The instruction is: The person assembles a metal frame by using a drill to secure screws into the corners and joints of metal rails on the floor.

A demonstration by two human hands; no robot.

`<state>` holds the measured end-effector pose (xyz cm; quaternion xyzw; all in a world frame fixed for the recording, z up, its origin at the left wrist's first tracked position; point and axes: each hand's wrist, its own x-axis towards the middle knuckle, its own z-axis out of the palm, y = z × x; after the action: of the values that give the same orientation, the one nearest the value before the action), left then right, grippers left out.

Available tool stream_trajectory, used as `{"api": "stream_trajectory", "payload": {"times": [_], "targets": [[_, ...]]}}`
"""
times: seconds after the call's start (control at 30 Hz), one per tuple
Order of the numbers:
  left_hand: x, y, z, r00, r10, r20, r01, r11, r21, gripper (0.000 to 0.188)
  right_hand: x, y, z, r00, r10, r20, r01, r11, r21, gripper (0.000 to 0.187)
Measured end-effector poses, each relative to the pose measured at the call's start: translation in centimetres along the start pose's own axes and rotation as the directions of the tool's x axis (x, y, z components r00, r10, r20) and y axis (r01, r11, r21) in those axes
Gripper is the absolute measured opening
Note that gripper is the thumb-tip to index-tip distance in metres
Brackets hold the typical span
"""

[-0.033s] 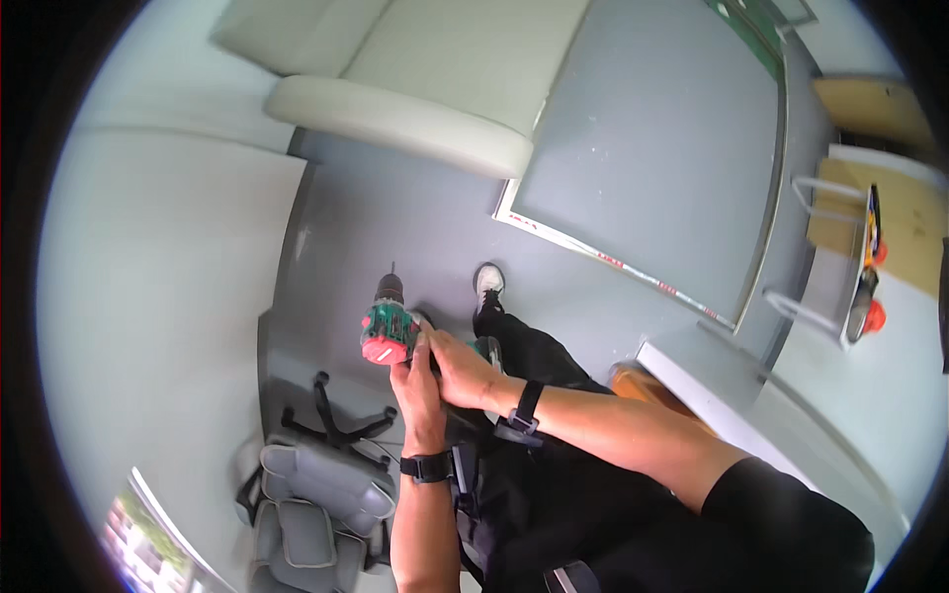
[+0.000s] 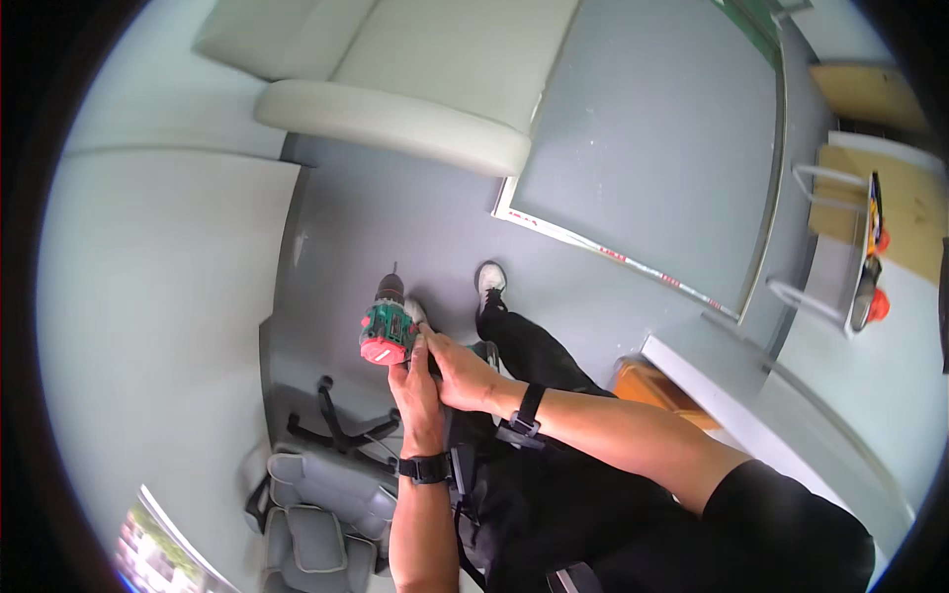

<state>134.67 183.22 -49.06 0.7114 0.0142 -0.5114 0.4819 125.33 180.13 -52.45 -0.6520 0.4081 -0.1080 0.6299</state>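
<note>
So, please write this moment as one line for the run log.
left hand: holding green-and-red power drill | right hand: against left hand | thin drill bit: pointing away from torso | grey padded chair: lower left

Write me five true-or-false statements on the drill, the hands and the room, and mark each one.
1. The left hand and right hand are both at the drill. True.
2. The bit points toward the wearer's body. False: the bit points away from it.
3. Only one wrist wears a strap. False: a black strap shows on the left wrist and right wrist.
4. A grey office chair is on the person's left. True.
5. The drill is all yellow. False: it shows green and red.
</note>
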Motion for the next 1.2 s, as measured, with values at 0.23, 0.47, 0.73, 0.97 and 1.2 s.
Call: {"api": "stream_trajectory", "payload": {"times": [0.23,0.47,0.73,0.97,1.2], "targets": [[13.9,-4.1,0.0,0.946,0.02,0.325,-0.081,0.981,0.176,0.028,6.1,8.1,-3.3,0.971,0.234,0.037,-0.237,0.96,0.146,0.073],[31.9,-11.8,1.0,0.943,0.051,0.328,-0.28,0.652,0.705,0.029,9.4,28.1,-7.2,0.735,0.657,-0.167,-0.66,0.75,0.043,0.059],[43.1,-17.1,3.5,0.899,-0.209,0.384,-0.261,0.449,0.855,0.033,12.6,45.5,-11.5,0.67,0.462,-0.582,-0.737,0.512,-0.441,0.057],[49.3,-21.8,7.2,0.882,-0.177,0.437,-0.286,0.535,0.795,0.031,18.4,50.3,-12.7,0.616,0.432,-0.659,-0.783,0.422,-0.456,0.052],[49.2,-22.1,7.7,0.859,-0.201,0.471,-0.217,0.69,0.691,0.027,17.5,49.9,-13.6,0.684,0.411,-0.602,-0.727,0.45,-0.519,0.03]]}}
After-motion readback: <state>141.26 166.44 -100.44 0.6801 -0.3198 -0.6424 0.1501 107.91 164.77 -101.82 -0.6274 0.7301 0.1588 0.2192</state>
